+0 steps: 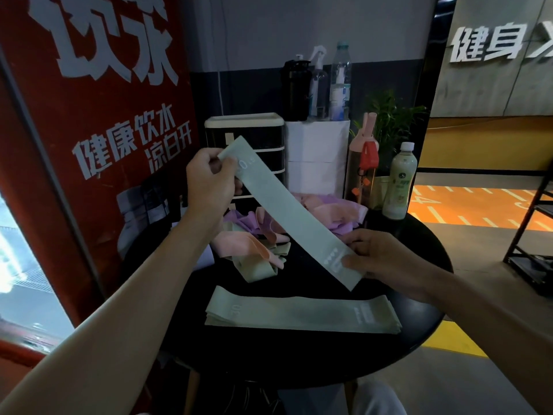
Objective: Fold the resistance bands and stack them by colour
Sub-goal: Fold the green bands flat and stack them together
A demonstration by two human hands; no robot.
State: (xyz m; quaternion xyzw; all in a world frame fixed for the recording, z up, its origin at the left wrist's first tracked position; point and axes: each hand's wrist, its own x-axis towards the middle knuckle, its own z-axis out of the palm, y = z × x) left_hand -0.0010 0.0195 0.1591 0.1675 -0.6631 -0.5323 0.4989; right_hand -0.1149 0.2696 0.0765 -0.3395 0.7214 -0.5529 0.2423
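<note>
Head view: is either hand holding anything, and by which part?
Both hold one pale green resistance band, raised above the table: the left hand pinches its far end, the right hand its near end.

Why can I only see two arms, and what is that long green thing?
The camera sits on a person's head and looks down, so you see only their arms. The left hand and right hand each pinch one end of a green band, a stretchy exercise strap, held slanted above a round black table. On the table lies a flat stack of green bands, and behind it a messy pile of pink, purple and green ones. Bottles stand at the back.
</note>
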